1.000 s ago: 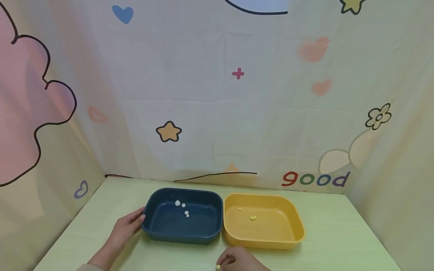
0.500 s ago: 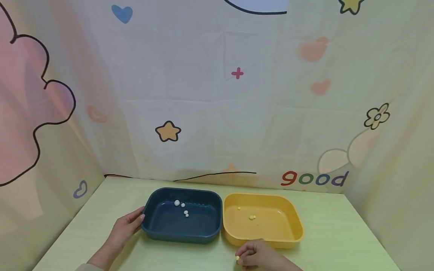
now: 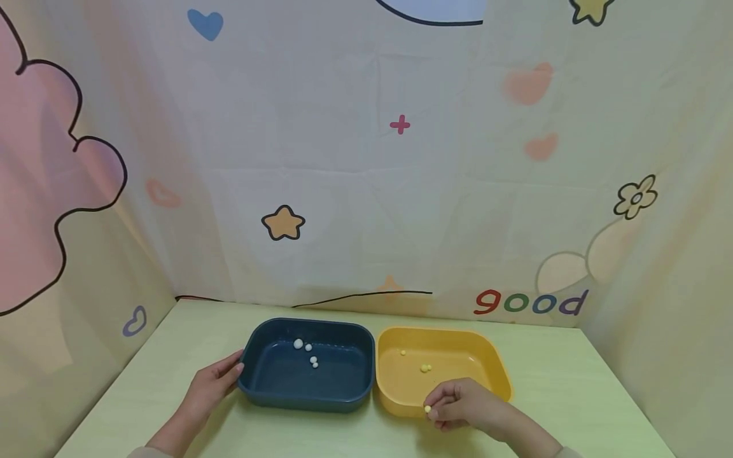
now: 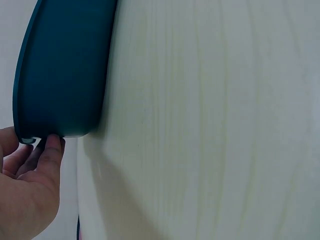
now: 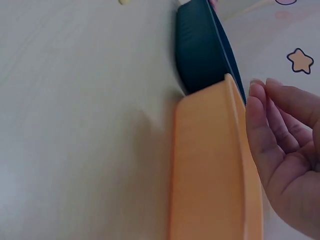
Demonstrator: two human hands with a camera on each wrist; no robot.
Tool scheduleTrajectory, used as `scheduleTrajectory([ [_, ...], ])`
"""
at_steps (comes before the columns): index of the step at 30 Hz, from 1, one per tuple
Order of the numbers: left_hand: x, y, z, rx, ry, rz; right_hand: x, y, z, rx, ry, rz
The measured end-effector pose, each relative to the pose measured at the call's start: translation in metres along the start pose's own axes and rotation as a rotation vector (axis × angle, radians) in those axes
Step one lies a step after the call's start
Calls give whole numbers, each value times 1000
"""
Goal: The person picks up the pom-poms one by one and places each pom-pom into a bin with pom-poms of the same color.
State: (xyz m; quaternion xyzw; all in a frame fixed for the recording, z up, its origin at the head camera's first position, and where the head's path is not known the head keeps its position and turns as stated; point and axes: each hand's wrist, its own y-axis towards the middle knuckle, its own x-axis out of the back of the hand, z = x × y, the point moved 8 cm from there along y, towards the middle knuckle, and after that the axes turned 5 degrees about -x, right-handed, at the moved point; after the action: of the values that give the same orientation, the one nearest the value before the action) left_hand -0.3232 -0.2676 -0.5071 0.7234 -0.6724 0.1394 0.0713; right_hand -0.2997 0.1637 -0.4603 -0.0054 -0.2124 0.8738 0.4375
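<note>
My right hand [image 3: 466, 407] pinches a small yellow ball [image 3: 427, 409] between thumb and fingertips, above the near rim of the yellow tray [image 3: 504, 375]. In the right wrist view the fingertips [image 5: 257, 87] meet beside the tray's rim, and the ball is hidden. Inside the yellow tray are several small yellow balls [image 3: 424, 368]. My left hand [image 3: 209, 388] holds the left end of the dark blue tray [image 3: 309, 403], with thumb and fingers at its rim in the left wrist view. Several white balls [image 3: 298, 344] lie in the blue tray.
Both trays stand side by side on a pale green table [image 3: 321, 439]. A yellow ball [image 5: 123, 1] lies on the table at the top of the right wrist view. A printed curtain [image 3: 343, 146] hangs behind and along the sides.
My right hand has moved right and away from me with the yellow ball, from the table before the trays to over the yellow tray's near rim. The left hand has stayed put.
</note>
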Motion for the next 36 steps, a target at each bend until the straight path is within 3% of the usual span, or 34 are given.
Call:
scheduleTrajectory([
  [10,0,1,0,-11,-2,-3,28,-6,29,6,-58,94],
  [23,0,0,1,-6,-8,-9,83,12,62,-29,-189,48],
  [29,0,0,1,-7,2,-10,104,27,64,-69,-238,19],
  [36,0,-1,0,-10,-5,-9,121,42,49,-155,-201,8],
])
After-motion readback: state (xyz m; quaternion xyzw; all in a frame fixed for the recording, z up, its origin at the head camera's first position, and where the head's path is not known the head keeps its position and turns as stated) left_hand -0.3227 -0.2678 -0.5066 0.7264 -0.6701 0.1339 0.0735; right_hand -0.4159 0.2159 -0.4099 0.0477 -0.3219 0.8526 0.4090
